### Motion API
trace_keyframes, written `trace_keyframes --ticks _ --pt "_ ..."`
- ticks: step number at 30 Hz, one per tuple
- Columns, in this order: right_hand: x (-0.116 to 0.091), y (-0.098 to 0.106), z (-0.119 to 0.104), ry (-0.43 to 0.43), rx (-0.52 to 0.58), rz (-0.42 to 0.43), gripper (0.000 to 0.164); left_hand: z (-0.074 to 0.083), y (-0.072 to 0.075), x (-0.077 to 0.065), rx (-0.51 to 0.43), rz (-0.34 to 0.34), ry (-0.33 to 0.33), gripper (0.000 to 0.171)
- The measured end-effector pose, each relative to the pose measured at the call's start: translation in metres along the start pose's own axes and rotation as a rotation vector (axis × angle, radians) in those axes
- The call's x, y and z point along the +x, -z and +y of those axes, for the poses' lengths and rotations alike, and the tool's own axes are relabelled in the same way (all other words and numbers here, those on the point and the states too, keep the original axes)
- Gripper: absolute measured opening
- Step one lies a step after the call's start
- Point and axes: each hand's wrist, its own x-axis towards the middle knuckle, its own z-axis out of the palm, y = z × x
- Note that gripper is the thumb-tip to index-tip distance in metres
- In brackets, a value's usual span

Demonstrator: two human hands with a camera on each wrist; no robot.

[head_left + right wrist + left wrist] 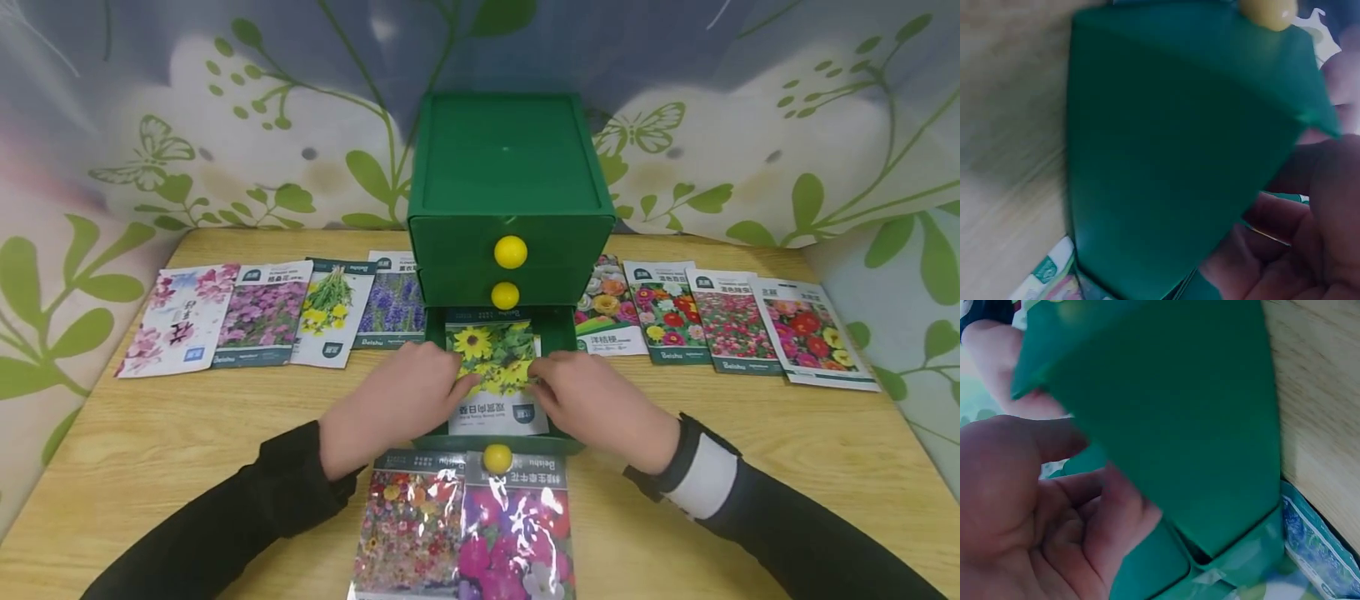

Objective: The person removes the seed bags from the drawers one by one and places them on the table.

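A seed packet with yellow flowers (491, 367) lies in the pulled-out bottom drawer (442, 444) of a green drawer cabinet (510, 158). My left hand (408, 383) pinches the packet's left edge, with its fingers over the drawer's side. Opposite it, my right hand (592, 400) pinches the right edge. In the left wrist view the drawer's outer side (1179, 425) hides the fingertips of the left hand (1054, 512). The right wrist view likewise shows the right hand (1297, 231) curled at the drawer wall, the packet hidden behind it.
Two seed packets (408, 533) lie in front of the drawer, partly under its yellow knob (497, 458). Several packets stand in a row left (262, 317) and right (667, 317) of the cabinet. The upper drawers, with yellow knobs (511, 252), are closed. A patterned cloth (262, 125) hangs behind.
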Motion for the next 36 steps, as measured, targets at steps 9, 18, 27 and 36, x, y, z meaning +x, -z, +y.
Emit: trace_keyframes --ticks 9,18,27,36 --pt "0.013 -0.010 -0.006 -0.047 -0.105 -0.053 0.016 0.013 -0.012 0.013 0.289 -0.076 0.023 0.033" --pt "0.017 -0.016 -0.006 -0.050 -0.096 -0.046 0.020 0.019 -0.022 0.019 0.341 -0.059 0.073 0.029" --pt "0.018 -0.012 -0.003 -0.077 -0.079 0.015 0.017 0.017 -0.012 0.021 0.285 0.052 0.102 0.035" --pt "0.020 -0.001 0.011 -0.087 0.048 0.126 0.008 0.001 -0.004 0.024 0.074 0.170 0.141 0.019"
